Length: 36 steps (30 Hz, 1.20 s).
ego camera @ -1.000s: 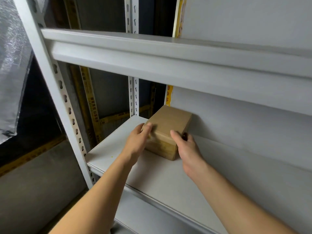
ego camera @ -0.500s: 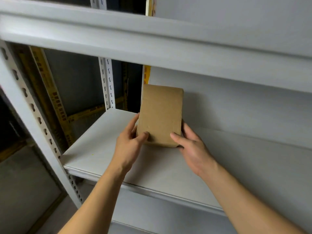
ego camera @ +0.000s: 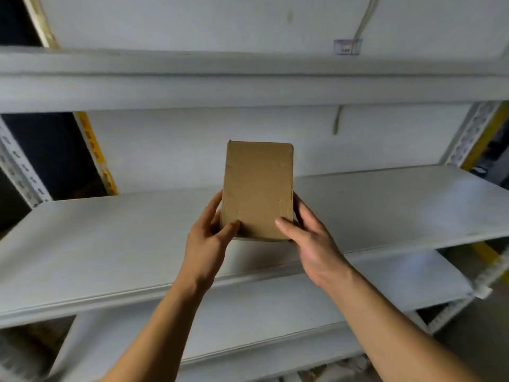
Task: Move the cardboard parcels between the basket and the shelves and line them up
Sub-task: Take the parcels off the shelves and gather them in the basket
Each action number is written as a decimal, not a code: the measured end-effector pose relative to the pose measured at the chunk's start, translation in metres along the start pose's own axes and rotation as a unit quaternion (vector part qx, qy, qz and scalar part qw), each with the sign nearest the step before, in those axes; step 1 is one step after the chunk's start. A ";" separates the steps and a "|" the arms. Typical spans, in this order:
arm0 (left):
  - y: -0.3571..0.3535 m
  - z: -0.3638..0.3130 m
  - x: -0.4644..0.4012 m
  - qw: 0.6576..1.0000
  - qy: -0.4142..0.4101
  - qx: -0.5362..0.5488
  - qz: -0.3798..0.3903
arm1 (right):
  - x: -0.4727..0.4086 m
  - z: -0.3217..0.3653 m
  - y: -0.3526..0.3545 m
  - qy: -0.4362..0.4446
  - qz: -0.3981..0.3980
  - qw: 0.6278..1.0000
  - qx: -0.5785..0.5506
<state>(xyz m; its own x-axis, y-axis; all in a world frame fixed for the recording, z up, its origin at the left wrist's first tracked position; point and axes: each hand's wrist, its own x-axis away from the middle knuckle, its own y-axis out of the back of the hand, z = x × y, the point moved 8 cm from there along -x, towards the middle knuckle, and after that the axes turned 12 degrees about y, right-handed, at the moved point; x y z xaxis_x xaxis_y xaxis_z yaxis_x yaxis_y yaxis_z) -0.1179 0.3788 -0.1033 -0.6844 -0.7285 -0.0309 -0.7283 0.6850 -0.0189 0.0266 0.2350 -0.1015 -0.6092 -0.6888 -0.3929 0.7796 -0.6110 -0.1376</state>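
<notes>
Your parcel (ego camera: 257, 188): plain brown cardboard, matt, lightly creased, with faint tape seams on its face. Your shelves (ego camera: 110, 244): grey-white painted boards, smooth, dull sheen. Uprights (ego camera: 19, 172): perforated painted metal. Label (ego camera: 347, 47) above: small, glossy, print blurred.

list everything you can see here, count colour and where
cardboard parcel: 1, brown, held on end over the middle shelf, centre
shelf boards: 3, pale grey, one above the parcel, one under it, one lower down
slotted uprights: 2, white, far left and far right
label: 1, pale, on the wall, top right, print unreadable
left hand: 1, grips the parcel's lower left edge
right hand: 1, grips its lower right edge
</notes>
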 end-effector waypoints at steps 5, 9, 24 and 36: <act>-0.118 0.000 0.028 0.996 -0.004 -0.013 0.093 | 0.061 0.037 0.112 -0.002 -0.088 0.996 0.027; -0.207 0.003 0.050 0.986 -0.003 -0.014 0.166 | 0.110 0.064 0.192 0.001 -0.153 0.987 0.055; -0.509 0.060 0.109 0.873 0.041 -0.068 0.481 | 0.297 0.116 0.393 0.006 -0.472 0.867 0.158; -0.637 0.072 0.256 0.724 0.057 -0.089 0.682 | 0.452 0.189 0.415 0.003 -0.641 0.739 0.206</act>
<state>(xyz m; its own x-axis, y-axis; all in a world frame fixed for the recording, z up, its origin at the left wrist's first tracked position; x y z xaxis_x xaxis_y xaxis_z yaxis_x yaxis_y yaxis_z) 0.1731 -0.2437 -0.1715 -0.7616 0.6214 0.1839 0.6418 0.7626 0.0812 0.0473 -0.4039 -0.1643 -0.8072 0.5607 -0.1846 -0.5494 -0.8280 -0.1121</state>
